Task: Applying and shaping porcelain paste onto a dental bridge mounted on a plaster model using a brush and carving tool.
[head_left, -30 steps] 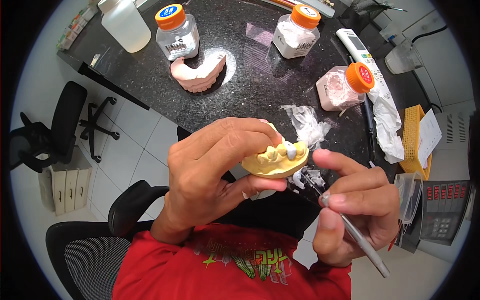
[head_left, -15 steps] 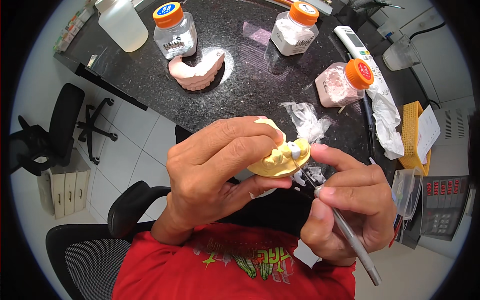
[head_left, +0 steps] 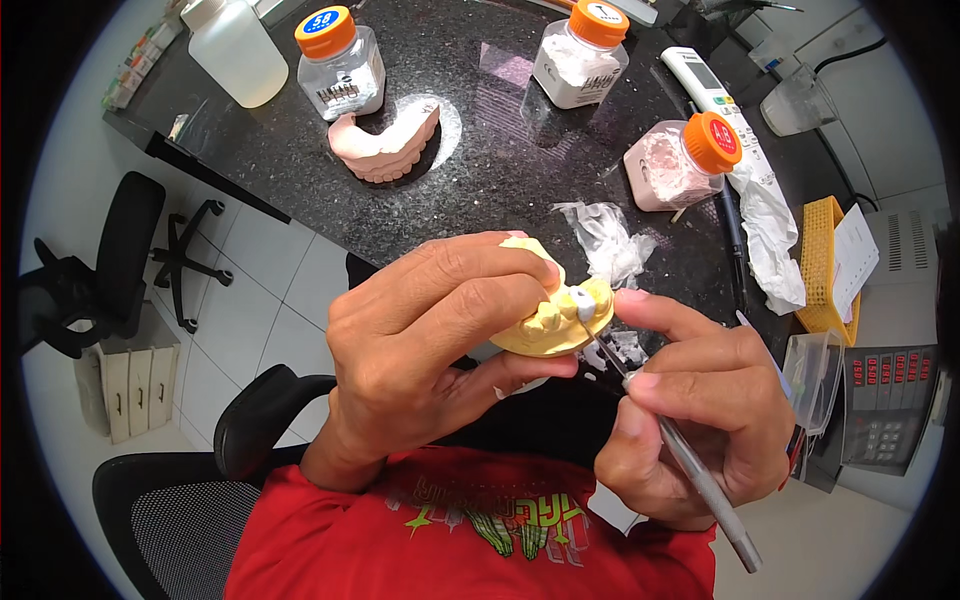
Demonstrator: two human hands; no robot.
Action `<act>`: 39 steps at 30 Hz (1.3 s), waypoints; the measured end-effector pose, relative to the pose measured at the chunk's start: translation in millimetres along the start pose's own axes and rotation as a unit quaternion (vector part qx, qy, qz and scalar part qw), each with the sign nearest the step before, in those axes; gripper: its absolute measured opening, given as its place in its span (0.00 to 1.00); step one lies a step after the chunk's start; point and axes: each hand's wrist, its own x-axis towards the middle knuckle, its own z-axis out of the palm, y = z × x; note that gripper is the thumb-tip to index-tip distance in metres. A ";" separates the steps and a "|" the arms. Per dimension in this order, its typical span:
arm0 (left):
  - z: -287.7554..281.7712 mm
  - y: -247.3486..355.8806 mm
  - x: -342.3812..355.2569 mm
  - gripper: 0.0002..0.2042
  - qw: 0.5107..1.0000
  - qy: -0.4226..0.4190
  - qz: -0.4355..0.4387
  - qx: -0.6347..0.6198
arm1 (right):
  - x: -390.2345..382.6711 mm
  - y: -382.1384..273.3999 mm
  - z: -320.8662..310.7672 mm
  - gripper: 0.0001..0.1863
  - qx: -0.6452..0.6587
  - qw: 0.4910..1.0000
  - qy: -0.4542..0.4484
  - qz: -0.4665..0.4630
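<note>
My left hand (head_left: 430, 320) is closed around a yellow dental model (head_left: 545, 338), holding it up in front of me with its row of teeth showing. One tooth on the model carries a white crown (head_left: 582, 304). My right hand (head_left: 700, 410) pinches a slim metal dental carver (head_left: 697, 475) like a pen. The carver's tip meets the model at or just below the white crown; exact contact is too fine to make out. My right index finger reaches the model's right end. Fingers of my left hand cover much of the model's left part.
A pinkish dental cast (head_left: 385, 145) stands on the black speckled table (head_left: 480, 200). Orange-lidded powder jars (head_left: 675, 170), a cloudy plastic bottle (head_left: 240, 60), crumpled tissue (head_left: 612, 245), a remote control (head_left: 705, 85) and a yellow basket (head_left: 822, 275) are around it. An office chair (head_left: 130, 230) stands left.
The view has shifted slightly, so the table things sit a little further left. The carver's tip has moved slightly along the white crown's lower edge. Both grips are unchanged.
</note>
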 end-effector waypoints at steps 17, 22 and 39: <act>-6.6 1.9 -11.2 0.24 0.968 -0.003 -0.103 -0.229 | 3.0 -4.3 -9.1 0.08 0.095 0.995 -0.008 0.013; -15.2 1.8 -5.0 0.24 0.969 -0.042 -0.096 -0.226 | 5.2 -4.1 -3.0 0.10 0.115 0.992 0.049 -0.033; -13.0 2.8 -7.5 0.28 0.953 0.008 -0.122 -0.277 | 5.8 -10.5 -2.6 0.08 0.021 0.999 -0.031 -0.009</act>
